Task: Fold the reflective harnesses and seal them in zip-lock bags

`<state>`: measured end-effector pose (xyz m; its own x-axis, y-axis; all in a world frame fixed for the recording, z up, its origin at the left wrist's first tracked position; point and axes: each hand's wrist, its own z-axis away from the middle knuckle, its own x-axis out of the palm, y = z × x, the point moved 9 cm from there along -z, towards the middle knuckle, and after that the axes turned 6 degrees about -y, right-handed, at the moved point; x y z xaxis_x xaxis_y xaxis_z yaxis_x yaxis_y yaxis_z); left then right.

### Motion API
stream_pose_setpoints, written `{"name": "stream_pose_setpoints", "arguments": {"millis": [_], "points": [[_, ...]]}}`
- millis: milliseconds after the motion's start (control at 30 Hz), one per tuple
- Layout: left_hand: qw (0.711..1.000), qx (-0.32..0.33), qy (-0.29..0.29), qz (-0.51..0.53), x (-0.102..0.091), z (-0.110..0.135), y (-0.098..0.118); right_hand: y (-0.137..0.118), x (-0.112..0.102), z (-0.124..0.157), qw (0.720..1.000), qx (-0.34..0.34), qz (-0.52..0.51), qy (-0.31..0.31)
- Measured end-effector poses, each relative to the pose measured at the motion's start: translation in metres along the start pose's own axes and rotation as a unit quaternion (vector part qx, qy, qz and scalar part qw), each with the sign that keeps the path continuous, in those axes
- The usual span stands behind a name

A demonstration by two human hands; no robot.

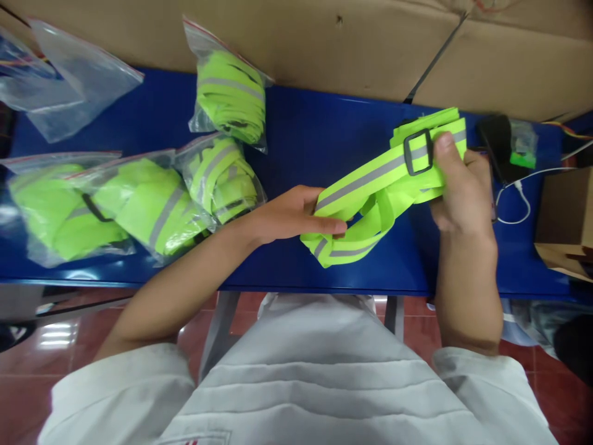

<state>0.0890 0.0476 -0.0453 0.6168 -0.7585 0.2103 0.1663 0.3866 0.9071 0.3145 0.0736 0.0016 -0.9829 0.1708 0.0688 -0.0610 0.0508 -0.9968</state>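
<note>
Reflective strap [365, 176], neon yellow-green with grey stripes, stretches between the person's two parted hands.
Cardboard boxes [333, 49] line up beyond both hands, and a blue table [301, 148] lies beneath them; four strap-filled clear bags [160, 207] sit left of the left hand [291, 216], which pinches the strap's looped end; the right hand [461, 188] clamps its folded layers. Nearer the body, a shirt badge [199, 438] has red print, cut off and unreadable. By the right thumb, a black buckle [407, 154] threads the strap.
</note>
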Motion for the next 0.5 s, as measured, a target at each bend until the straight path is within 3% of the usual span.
{"name": "stream_pose_setpoints", "arguments": {"millis": [133,200,300,400,500], "points": [[0.987,0.042,0.146,-0.052,-0.027,0.000,0.002,0.006,-0.003,-0.004,0.999,0.021,-0.028,-0.012],[0.984,0.051,0.159,-0.070,-0.031,0.000,0.003,0.007,-0.005,-0.004,0.999,0.025,-0.039,-0.014],[0.996,0.066,0.061,-0.014,-0.019,-0.003,0.007,0.005,-0.009,-0.006,0.998,0.021,-0.058,-0.009],[0.990,0.087,-0.049,0.097,-0.006,0.000,0.012,-0.001,-0.011,-0.010,0.996,0.016,-0.081,-0.031],[0.987,0.089,-0.050,0.121,-0.009,-0.002,0.009,-0.007,-0.009,-0.015,0.992,0.012,-0.100,-0.074]]}}
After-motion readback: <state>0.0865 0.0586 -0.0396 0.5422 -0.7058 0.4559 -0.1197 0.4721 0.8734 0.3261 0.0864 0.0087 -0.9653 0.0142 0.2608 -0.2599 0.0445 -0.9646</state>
